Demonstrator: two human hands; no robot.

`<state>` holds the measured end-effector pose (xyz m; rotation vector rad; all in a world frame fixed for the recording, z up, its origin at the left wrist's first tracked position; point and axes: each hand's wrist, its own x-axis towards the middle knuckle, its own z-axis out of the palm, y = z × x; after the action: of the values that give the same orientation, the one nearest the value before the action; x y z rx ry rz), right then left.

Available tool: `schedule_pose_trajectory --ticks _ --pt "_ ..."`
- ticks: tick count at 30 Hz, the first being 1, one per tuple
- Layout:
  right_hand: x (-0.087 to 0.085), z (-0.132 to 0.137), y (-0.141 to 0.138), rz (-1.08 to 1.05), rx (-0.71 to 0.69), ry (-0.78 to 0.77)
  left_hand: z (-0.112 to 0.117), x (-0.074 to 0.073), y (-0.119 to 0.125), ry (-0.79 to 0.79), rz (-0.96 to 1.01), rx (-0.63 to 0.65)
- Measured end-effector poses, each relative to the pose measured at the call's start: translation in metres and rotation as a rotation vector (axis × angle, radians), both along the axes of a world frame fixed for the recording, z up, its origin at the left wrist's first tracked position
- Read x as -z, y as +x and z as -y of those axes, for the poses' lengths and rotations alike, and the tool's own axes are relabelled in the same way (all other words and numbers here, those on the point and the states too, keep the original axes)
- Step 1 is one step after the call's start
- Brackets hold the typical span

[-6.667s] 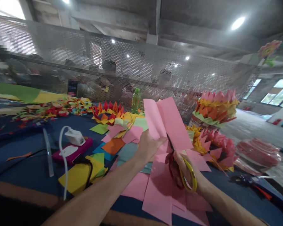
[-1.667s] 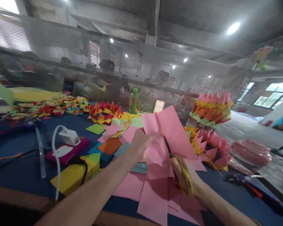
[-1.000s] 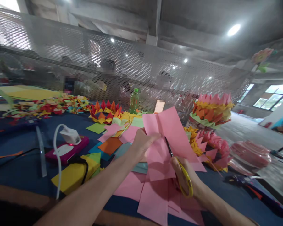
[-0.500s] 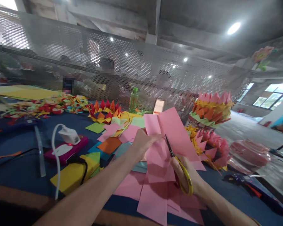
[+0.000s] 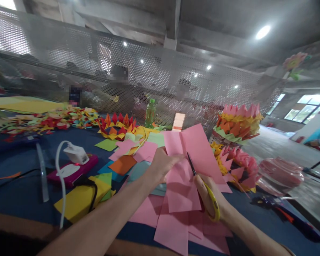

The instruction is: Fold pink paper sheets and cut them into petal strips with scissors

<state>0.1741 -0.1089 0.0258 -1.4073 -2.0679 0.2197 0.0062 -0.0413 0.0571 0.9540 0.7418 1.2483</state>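
My left hand point(image 5: 162, 164) pinches a sheet of pink paper point(image 5: 201, 153) by its left part, thumb on top. My right hand point(image 5: 209, 195) is closed round the yellow handles of a pair of scissors point(image 5: 212, 204). The dark blades lie at a slit in the sheet, which parts a left strip from the wider right piece. The strip's lower end hangs toward me. Beneath, several loose pink sheets point(image 5: 173, 234) overlap on the blue tabletop. My fingers behind the paper are hidden.
To the left lie a magenta power strip point(image 5: 92, 164) with a white charger point(image 5: 76, 153) and yellow paper point(image 5: 72, 202). Behind stand a green bottle point(image 5: 150, 114) and a red-orange folded-paper ring point(image 5: 117, 126). On the right are a layered paper flower point(image 5: 238, 124), a pink plastic container point(image 5: 280, 176) and a glue gun point(image 5: 290, 213).
The lower end of the cut strip has swung slightly downward and right, and the sheet's top has tipped a little. Both hands keep their hold; the whole view has shifted slightly.
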Motion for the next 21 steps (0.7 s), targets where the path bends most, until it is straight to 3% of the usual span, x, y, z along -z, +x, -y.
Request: schedule_pose_trajectory --ticks 4,7,16,21 --pt "-0.004 0.002 -0.005 -0.150 0.049 -0.224 -0.001 0.001 -0.001 0.014 -0.014 0.024" --pt "-0.007 0.003 -0.008 -0.205 0.050 -0.270 0.001 -0.001 -0.002 0.010 -0.017 0.039" --pt "-0.008 0.006 -0.010 -0.248 0.030 -0.284 0.003 -0.004 -0.001 -0.010 -0.039 0.022" --pt "-0.011 0.004 -0.007 -0.058 0.002 -0.067 0.002 -0.004 -0.001 -0.013 -0.030 0.014"
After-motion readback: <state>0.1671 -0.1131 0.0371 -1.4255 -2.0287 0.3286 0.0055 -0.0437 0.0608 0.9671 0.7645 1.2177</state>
